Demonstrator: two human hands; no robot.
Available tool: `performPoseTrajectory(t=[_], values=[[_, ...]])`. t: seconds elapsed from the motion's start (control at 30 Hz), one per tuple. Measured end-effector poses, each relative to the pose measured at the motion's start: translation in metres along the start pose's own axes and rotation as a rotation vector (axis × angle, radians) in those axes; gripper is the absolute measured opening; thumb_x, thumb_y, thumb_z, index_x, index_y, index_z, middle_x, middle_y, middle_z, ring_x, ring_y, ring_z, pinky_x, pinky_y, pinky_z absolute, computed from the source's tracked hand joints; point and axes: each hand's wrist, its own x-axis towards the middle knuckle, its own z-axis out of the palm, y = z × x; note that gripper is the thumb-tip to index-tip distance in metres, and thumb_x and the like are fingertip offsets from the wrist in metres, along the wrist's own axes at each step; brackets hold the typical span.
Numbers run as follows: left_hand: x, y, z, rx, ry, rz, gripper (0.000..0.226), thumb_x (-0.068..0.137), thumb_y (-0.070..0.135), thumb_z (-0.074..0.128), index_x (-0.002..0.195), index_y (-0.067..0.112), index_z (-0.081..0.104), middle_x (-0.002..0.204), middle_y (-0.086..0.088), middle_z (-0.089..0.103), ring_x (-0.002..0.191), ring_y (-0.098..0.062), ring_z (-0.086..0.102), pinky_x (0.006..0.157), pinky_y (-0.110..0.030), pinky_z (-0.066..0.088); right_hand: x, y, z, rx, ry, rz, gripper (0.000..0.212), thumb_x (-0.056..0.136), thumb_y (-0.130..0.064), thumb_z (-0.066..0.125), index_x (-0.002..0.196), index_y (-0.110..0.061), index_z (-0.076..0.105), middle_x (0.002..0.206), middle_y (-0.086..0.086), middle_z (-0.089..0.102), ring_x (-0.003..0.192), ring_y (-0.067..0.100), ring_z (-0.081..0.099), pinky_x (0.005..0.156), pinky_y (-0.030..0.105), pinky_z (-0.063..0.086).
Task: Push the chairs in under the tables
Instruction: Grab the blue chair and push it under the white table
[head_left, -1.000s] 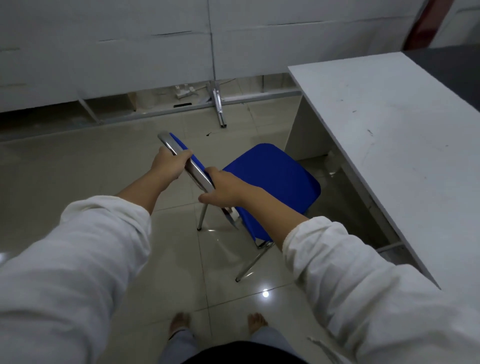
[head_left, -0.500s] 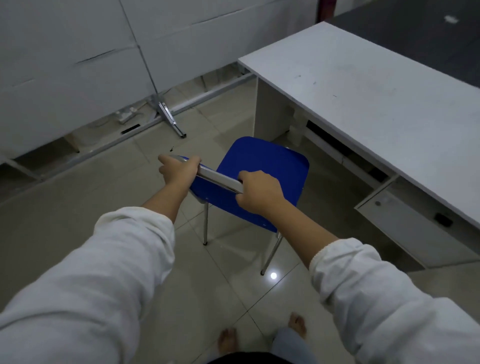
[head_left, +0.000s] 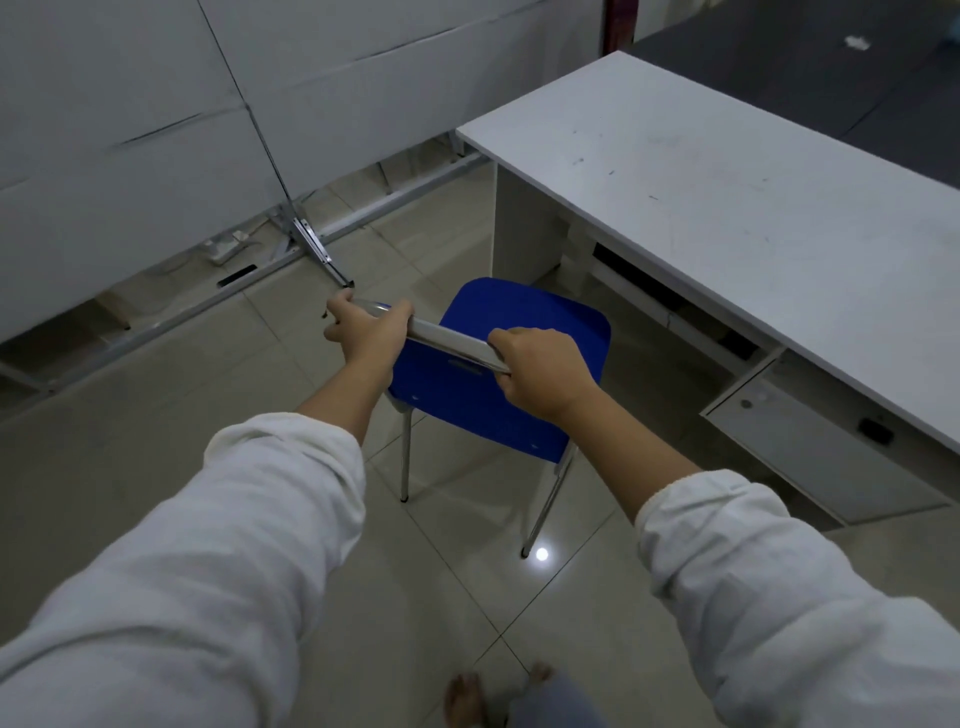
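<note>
A blue chair (head_left: 524, 332) with chrome legs stands on the tiled floor, its seat facing the open space under the white table (head_left: 727, 208). The seat's front edge lies just short of the table's near edge. My left hand (head_left: 366, 330) grips the left end of the chrome top rail of the backrest. My right hand (head_left: 540, 374) grips the same rail at its right end. Both arms are stretched forward in white sleeves.
White partition panels on metal feet (head_left: 311, 244) stand at the back left, with a power strip (head_left: 226, 247) on the floor beneath. A drawer cabinet (head_left: 810, 447) sits under the table at the right. A dark table (head_left: 831, 67) lies behind. My bare feet (head_left: 467, 696) are at the bottom.
The chair has turned so that its back faces me and its seat points at the table opening. Both hands kept their hold on the rail. My view swung left of the table.
</note>
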Motion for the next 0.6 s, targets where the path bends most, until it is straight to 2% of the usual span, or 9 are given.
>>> performPoseTrajectory(t=[0.17, 0.23, 0.3, 0.4, 0.6], values=[[0.015, 0.010, 0.003, -0.003, -0.013, 0.022, 0.071, 0.077, 0.014, 0.064, 0.138, 0.021, 0.029, 0.141, -0.012, 0.023, 0.087, -0.015, 0.046, 0.079, -0.033, 0.053, 0.013, 0.003, -0.003, 0.019, 0.003, 0.021, 0.022, 0.090, -0.023, 0.054, 0.109, -0.011, 0.056, 0.093, 0.006, 0.063, 0.066, 0.015, 0.044, 0.046, 0.021, 0.023], [0.023, 0.010, -0.001, 0.009, -0.011, 0.015, 0.069, 0.077, 0.013, 0.064, 0.138, 0.021, 0.030, 0.141, -0.013, 0.024, 0.081, -0.011, 0.044, 0.085, -0.036, 0.054, 0.017, -0.004, 0.000, 0.041, -0.018, 0.029, 0.023, 0.090, -0.021, 0.055, 0.111, -0.011, 0.054, 0.097, 0.007, 0.061, 0.068, 0.016, 0.045, 0.052, 0.024, 0.031], [0.032, 0.008, -0.007, 0.022, -0.018, 0.002, 0.069, 0.079, 0.012, 0.065, 0.138, 0.021, 0.030, 0.142, -0.013, 0.024, 0.088, -0.016, 0.046, 0.089, -0.039, 0.055, 0.022, -0.012, 0.006, 0.068, -0.056, 0.024, 0.028, 0.090, -0.020, 0.055, 0.116, -0.011, 0.051, 0.102, 0.008, 0.059, 0.071, 0.016, 0.045, 0.056, 0.028, 0.035], [0.043, 0.004, -0.014, 0.011, -0.061, 0.005, 0.072, 0.078, 0.011, 0.067, 0.138, 0.024, 0.029, 0.142, -0.014, 0.025, 0.103, -0.023, 0.049, 0.090, -0.042, 0.055, 0.026, -0.020, 0.012, 0.079, -0.084, 0.015, 0.032, 0.091, -0.019, 0.055, 0.122, -0.011, 0.047, 0.107, 0.010, 0.058, 0.072, 0.016, 0.045, 0.054, 0.026, 0.032], [0.054, 0.005, -0.015, 0.020, -0.082, 0.049, 0.070, 0.077, 0.013, 0.067, 0.137, 0.022, 0.031, 0.140, -0.011, 0.025, 0.097, -0.020, 0.047, 0.087, -0.040, 0.056, 0.034, -0.022, 0.013, 0.102, -0.109, 0.042, 0.031, 0.092, -0.021, 0.054, 0.121, -0.014, 0.045, 0.104, 0.008, 0.060, 0.073, 0.015, 0.047, 0.054, 0.025, 0.034]])
